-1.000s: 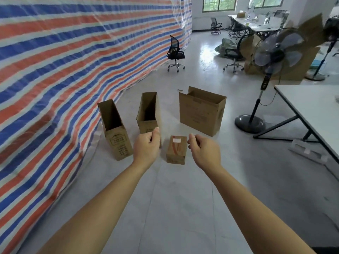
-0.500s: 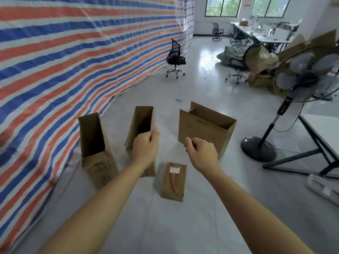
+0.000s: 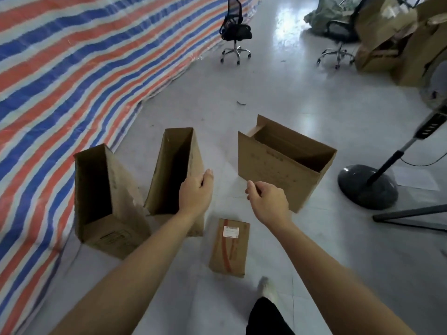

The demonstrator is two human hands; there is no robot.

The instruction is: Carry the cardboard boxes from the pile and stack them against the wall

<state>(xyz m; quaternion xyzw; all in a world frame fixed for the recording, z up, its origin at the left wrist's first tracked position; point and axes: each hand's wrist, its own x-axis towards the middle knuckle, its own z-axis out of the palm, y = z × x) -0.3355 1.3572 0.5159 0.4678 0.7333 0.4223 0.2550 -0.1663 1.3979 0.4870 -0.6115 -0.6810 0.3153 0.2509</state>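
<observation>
The boxes (image 3: 108,189) are stood on the floor (image 3: 266,105); the middle box (image 3: 174,165), open, is judged light but crushable, best taken by opposite walls. The left hand (image 3: 194,192) is seen against it, grip not discernible; the right hand (image 3: 268,199) is loosely curled, nothing held.

Three open boxes stand in a row: left box (image 3: 106,201), middle box (image 3: 176,175), right box (image 3: 278,172). A small box (image 3: 229,247) lies nearer, between the last two.

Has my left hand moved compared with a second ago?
Yes. The left hand has gone forward, from beside the small sealed box to up alongside the middle open box.
</observation>
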